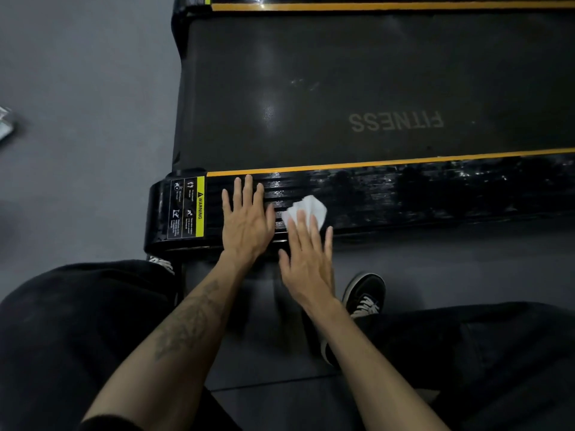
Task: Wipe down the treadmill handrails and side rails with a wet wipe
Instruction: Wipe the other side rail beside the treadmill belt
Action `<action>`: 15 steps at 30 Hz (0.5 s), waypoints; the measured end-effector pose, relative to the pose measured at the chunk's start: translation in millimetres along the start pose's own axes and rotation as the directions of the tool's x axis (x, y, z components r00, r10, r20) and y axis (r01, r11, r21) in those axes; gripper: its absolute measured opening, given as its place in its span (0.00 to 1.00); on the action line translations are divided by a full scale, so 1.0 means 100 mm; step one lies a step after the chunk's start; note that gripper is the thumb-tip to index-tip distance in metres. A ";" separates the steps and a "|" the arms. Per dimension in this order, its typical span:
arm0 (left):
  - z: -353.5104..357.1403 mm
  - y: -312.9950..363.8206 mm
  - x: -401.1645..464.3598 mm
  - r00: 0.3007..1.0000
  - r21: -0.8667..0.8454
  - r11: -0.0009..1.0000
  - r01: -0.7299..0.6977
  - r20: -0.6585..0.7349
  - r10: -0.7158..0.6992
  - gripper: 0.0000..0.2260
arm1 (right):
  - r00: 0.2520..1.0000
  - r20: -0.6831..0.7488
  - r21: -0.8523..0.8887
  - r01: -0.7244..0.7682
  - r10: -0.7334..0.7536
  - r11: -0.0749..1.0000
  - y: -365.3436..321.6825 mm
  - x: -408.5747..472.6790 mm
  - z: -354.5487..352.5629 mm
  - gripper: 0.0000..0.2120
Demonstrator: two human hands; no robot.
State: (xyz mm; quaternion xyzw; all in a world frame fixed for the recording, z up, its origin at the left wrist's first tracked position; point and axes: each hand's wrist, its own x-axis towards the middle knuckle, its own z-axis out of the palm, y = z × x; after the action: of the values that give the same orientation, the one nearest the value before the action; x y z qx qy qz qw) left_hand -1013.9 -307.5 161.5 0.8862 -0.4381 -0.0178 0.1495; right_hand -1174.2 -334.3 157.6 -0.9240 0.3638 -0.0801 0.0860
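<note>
The near side rail (404, 194) of the treadmill is black and ribbed, with an orange stripe along its inner edge. My left hand (247, 217) rests flat on the rail, fingers straight, just right of a yellow warning label (189, 208). My right hand (306, 255) presses a crumpled white wet wipe (308, 208) onto the rail with straight fingers; most of the wipe sticks out beyond my fingertips. The two hands lie side by side, almost touching.
The dark running belt (357, 88) with "FITNESS" printed on it lies beyond the rail. The far side rail (373, 6) runs along the top edge. Grey floor (87, 119) is to the left. My knees and black shoe (364, 293) are below the rail.
</note>
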 end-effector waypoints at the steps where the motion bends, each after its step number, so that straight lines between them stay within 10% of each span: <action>1: 0.01 -0.01 -0.01 1.000 0.006 1.000 -0.031 -0.001 0.031 0.30 | 0.998 0.019 -0.011 0.065 -0.065 0.998 0.00 -0.01 0.02 0.33; 10: 0.00 -0.02 0.01 0.996 0.016 0.996 -0.084 0.013 0.084 0.28 | 0.988 -0.059 0.015 -0.143 0.144 0.990 0.17 0.00 -0.04 0.32; 15: 0.01 0.01 0.03 0.998 0.007 0.998 -0.069 0.013 0.069 0.28 | 0.995 0.016 0.006 0.100 -0.100 0.995 0.17 -0.02 -0.02 0.32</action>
State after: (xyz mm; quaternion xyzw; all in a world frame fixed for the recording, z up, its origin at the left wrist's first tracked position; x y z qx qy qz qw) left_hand -1012.8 -310.3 161.4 0.8710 -0.4695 -0.0164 0.1439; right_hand -1186.8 -345.4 155.6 -0.9415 0.3162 -0.0778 0.0872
